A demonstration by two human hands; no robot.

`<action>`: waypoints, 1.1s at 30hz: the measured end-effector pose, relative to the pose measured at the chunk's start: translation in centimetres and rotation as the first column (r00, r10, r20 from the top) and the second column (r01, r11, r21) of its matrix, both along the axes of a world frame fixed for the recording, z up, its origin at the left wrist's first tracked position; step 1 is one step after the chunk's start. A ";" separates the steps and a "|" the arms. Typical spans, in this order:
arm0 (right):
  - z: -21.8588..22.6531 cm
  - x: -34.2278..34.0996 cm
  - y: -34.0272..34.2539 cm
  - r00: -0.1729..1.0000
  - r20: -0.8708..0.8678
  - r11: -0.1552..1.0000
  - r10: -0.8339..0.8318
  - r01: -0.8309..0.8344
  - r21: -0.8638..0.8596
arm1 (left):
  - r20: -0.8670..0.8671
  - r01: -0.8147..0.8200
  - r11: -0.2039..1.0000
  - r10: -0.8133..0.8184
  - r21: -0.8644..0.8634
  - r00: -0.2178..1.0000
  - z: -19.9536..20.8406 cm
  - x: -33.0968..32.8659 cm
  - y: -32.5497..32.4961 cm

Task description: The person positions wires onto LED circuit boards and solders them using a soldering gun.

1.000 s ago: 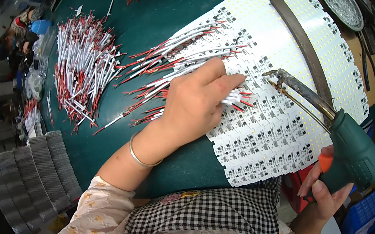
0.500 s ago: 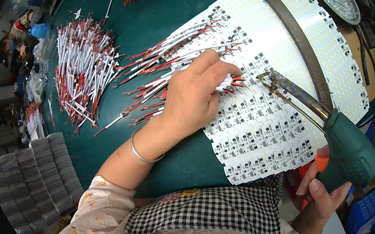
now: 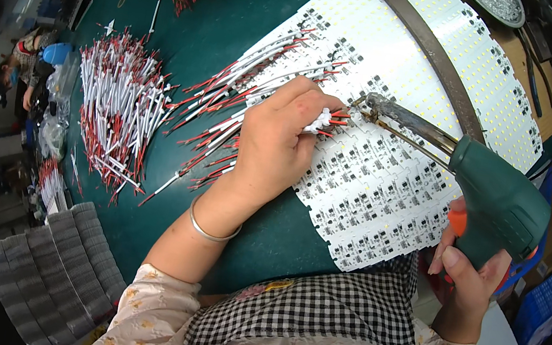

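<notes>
Head view, only one we've got: left hand point(image 3: 279, 138) has its fingers curled tight around a small bunch of white-and-red wires point(image 3: 317, 123), red ends poking out past the fingertips over the white circuit boards point(image 3: 373, 211). Right hand point(image 3: 470, 274) is wrapped round the grip of a green soldering gun point(image 3: 497, 204), tip hanging just beside the left fingertips. Can't tell if the tip touches a board or wire.

As for progress, I'd call it partway at best. More wires point(image 3: 258, 58) lie in rows with their ends over the upper-left part of the boards, but whether any are actually fixed on is too small to make out. The lower rows, nearest the checked apron point(image 3: 312, 315), have no wires on them. And there's a big loose heap point(image 3: 117, 97) on the green table point(image 3: 257, 258) off to the left, so plenty left over. Curved metal bar point(image 3: 437, 57) lies across the boards, fwiw.
</notes>
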State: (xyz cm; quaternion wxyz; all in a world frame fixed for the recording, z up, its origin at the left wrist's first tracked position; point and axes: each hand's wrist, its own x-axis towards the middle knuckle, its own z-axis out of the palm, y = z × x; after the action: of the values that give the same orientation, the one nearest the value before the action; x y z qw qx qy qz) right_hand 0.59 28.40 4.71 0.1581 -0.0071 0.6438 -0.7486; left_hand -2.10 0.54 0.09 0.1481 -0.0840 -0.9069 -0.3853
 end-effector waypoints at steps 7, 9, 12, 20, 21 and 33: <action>-0.1 -0.1 0.1 0.998 -0.023 0.999 0.052 -0.051 0.019 | 0.013 0.027 0.999 -0.027 0.036 1.000 0.0 -0.1 -0.2; 0.0 -0.1 0.0 0.999 -0.007 0.999 0.035 -0.035 0.015 | 0.009 0.035 0.999 -0.035 0.040 0.999 -0.1 -0.2 -0.3; 0.3 0.0 -0.7 0.999 0.043 0.997 -0.020 0.017 0.071 | -0.001 0.046 0.998 -0.046 0.053 0.999 -0.3 -0.2 -0.4; 0.3 0.1 -0.3 0.997 0.045 0.993 -0.067 0.062 0.103 | -0.004 0.074 0.997 -0.074 0.021 0.997 0.0 -0.2 -0.5; 0.3 0.1 0.1 0.999 0.032 0.998 -0.036 0.035 0.055 | -0.012 0.075 0.997 -0.075 0.002 0.997 0.0 -0.2 -0.5; 0.0 0.3 -0.4 0.998 0.064 0.995 0.022 -0.028 0.097 | -0.072 0.051 0.991 -0.061 -0.126 0.996 0.0 0.3 -0.3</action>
State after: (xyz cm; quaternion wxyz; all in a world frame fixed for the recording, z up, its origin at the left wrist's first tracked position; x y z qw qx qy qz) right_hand 0.90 27.96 4.67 0.1877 0.0163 0.6744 -0.7139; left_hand -1.76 0.29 0.07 0.1658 -0.1330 -0.9201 -0.3288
